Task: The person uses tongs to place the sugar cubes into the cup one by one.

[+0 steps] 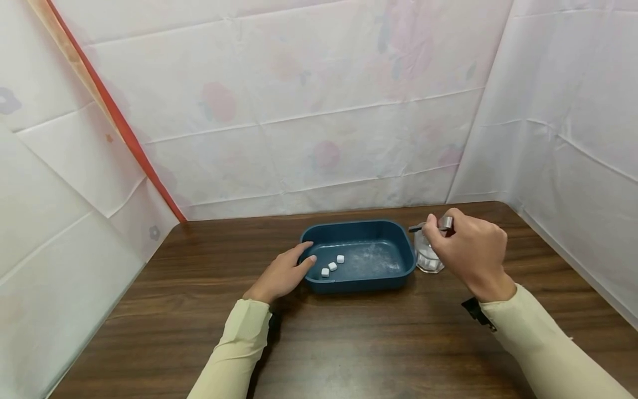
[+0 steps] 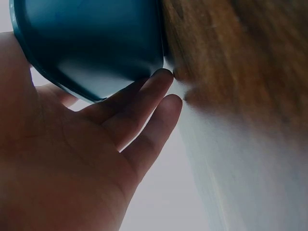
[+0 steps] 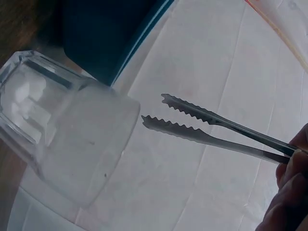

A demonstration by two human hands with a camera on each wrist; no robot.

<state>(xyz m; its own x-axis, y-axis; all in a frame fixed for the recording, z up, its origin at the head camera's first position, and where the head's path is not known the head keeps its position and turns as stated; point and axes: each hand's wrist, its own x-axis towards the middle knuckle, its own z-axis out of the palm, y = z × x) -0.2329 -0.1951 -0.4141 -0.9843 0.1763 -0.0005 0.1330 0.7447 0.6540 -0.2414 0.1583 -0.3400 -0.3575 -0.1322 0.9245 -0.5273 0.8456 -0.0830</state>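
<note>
A dark blue rectangular tray (image 1: pixel 371 263) stands on the table, with three small white cubes (image 1: pixel 332 266) at its left side. My left hand (image 1: pixel 281 274) holds the tray's left end, thumb and a finger over the rim; in the left wrist view the other fingers (image 2: pixel 151 103) lie along the outer wall. To the right of the tray, a clear faceted glass (image 3: pixel 91 139) contains several white cubes. My right hand (image 1: pixel 471 252) grips metal tongs (image 3: pixel 180 130) above the glass. Their toothed tips are slightly apart, nothing between them, just outside the glass's mouth.
The wooden table (image 1: pixel 199 332) backs onto a pale patterned sheet (image 1: pixel 279 111), with more sheeting along its left and right sides. A red strip (image 1: pixel 119 119) runs down the back left corner. The glass stands close beside the tray's right end.
</note>
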